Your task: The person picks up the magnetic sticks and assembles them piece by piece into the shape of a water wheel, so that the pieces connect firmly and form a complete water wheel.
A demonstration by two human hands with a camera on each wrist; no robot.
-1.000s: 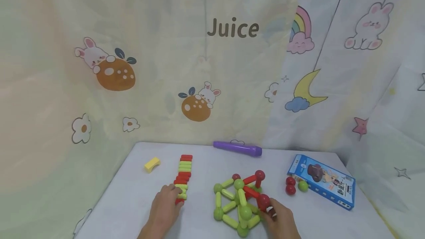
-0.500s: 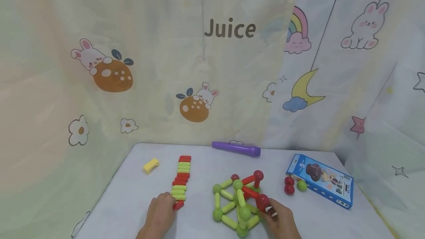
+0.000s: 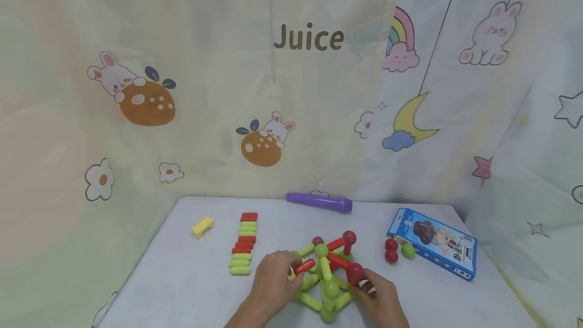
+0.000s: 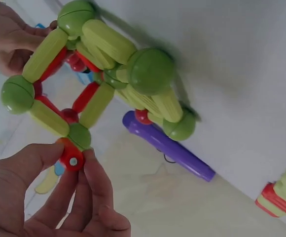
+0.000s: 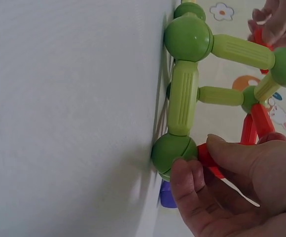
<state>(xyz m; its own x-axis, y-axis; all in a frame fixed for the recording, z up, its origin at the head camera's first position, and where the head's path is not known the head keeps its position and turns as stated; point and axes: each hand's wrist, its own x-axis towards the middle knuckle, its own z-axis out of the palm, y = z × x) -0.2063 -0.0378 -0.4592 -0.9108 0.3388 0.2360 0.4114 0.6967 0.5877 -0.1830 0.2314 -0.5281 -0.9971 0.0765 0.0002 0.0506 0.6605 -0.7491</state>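
"What's in the left hand point(image 3: 275, 278)?"

"A loose red stick point(image 3: 304, 267), pinched between thumb and fingers. It's over the left side of the frame point(image 3: 326, 269), the thing made of balls and sticks. I can't tell if stick and frame touch."

"And the right hand point(image 3: 381, 295)?"

"It's pinching a red leg point(image 5: 207, 155) on the frame's right side, with its fingertips by a green ball point(image 5: 171, 148)."

"Is the loose stick heavy?"

"I'd guess it's light, hard plastic. It shouldn't bend or break, but it looks smooth, so it might slip. Hold it round the middle and keep the ends free. One end has a pale dot point(image 4: 73, 161), maybe a magnet."

"What about the frame?"

"Stiff sticks, I think, but maybe wobbly where they meet balls. Hold it low, near a ball, and be gentle."

"More sticks?"

"Yes, a row of sticks point(image 3: 246, 240) left of the frame."
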